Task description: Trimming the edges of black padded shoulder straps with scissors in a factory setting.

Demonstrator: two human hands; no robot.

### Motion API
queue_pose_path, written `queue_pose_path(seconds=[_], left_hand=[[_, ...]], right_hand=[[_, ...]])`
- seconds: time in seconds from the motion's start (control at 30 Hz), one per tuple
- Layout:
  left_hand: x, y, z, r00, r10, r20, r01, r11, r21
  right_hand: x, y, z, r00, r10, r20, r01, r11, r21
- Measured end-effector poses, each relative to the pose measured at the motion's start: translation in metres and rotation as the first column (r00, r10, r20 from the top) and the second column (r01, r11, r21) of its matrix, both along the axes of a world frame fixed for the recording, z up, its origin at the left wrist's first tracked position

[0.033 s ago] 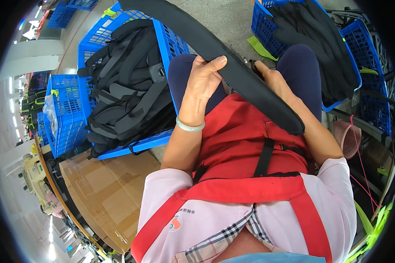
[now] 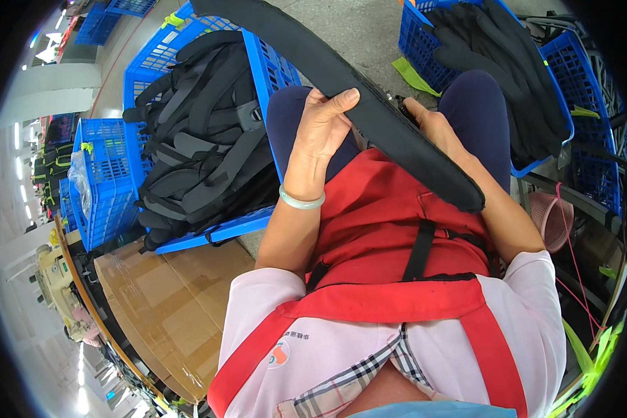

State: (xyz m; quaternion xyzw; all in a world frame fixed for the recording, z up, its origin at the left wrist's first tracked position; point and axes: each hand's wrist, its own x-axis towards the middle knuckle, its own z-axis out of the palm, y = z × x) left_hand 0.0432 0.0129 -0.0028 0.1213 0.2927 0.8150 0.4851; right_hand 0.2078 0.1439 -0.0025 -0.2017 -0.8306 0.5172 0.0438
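A long black padded strap [image 2: 397, 132] runs slantwise across my lap, from the top edge down to a rounded end over my right forearm. My left hand [image 2: 322, 132] grips its middle, thumb pressed on the upper face and fingers partly hidden beneath. Just beyond the strap's far edge is my right hand [image 2: 435, 125], its fingers curled round a small dark thing that I cannot make out. The strap covers part of that hand and wrist. Below the strap, a red apron [image 2: 397, 230] covers my lap.
On the left, a blue plastic crate [image 2: 240, 226] is heaped with black and grey padded straps [image 2: 202, 132]. More black straps [image 2: 501, 76] fill another blue crate [image 2: 529, 167] at right. A cardboard box [image 2: 174, 299] lies near left; a pink basket [image 2: 552, 219] is by my right elbow.
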Motion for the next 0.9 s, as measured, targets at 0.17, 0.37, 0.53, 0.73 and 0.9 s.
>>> queue_pose_path(seconds=[0.17,0.37,0.53,0.73,0.9], left_hand=[[-0.007,-0.003,-0.007,1.0,-0.031,-0.004,0.031,1.0,-0.003],[-0.01,-0.004,-0.007,1.0,0.024,0.0,-0.024,1.0,0.018],[-0.005,-0.001,0.002,0.997,0.001,-0.072,-0.002,1.0,-0.023],[-0.009,-0.003,-0.003,0.987,-0.021,-0.16,0.02,1.0,-0.007],[-0.005,0.0,-0.003,0.983,0.045,-0.18,-0.047,0.999,-0.009]], right_hand=[[-0.003,-0.005,-0.012,0.992,-0.036,-0.121,0.017,0.988,-0.153],[0.003,0.011,0.01,0.978,-0.149,-0.147,0.096,0.943,-0.318],[0.02,0.024,0.029,0.997,0.063,-0.043,-0.064,0.997,-0.029],[0.035,0.026,0.043,0.991,0.114,0.076,-0.12,0.99,0.073],[0.039,0.025,0.04,0.983,0.129,0.131,-0.142,0.986,0.093]])
